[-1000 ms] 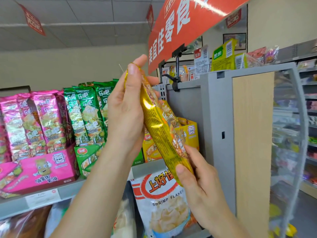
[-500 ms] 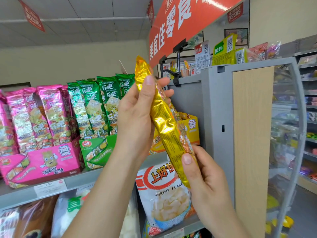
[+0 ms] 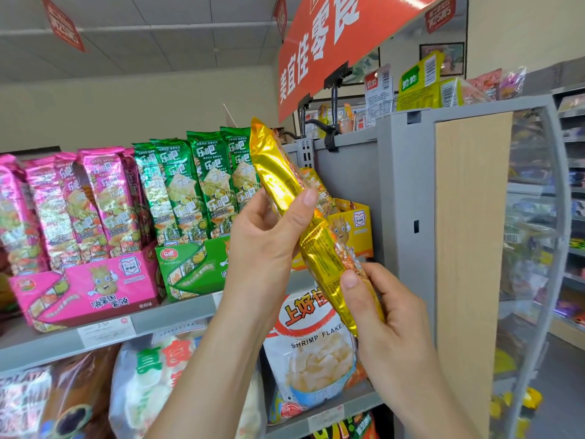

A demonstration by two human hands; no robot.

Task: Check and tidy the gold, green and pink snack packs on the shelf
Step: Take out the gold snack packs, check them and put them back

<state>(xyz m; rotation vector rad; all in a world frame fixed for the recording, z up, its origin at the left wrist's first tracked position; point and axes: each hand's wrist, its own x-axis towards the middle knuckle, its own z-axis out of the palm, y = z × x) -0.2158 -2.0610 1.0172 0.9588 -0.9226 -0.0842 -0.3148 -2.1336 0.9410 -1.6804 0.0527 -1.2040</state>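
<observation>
I hold a long gold snack pack [image 3: 278, 172] tilted in front of the shelf, its top end up and left. My left hand [image 3: 269, 236] grips its middle, thumb on the front. My right hand [image 3: 389, 315] pinches its lower end. Behind it, another gold pack [image 3: 319, 188] stands in a yellow display box [image 3: 357, 226]. Green packs [image 3: 202, 185] stand upright in a green box [image 3: 193, 264]. Pink packs [image 3: 95, 201] stand in a pink box [image 3: 85, 289] at the left.
The grey shelf [image 3: 158, 318] carries price labels on its front edge. Below hang a shrimp flakes bag [image 3: 313, 353] and other large bags. A grey and wood end panel [image 3: 468, 248] stands right of the shelf. A red sign [image 3: 332, 36] hangs overhead.
My left hand has slid down the gold pack from near its top to its middle. The view has shifted so the shelf sits lower and further right.
</observation>
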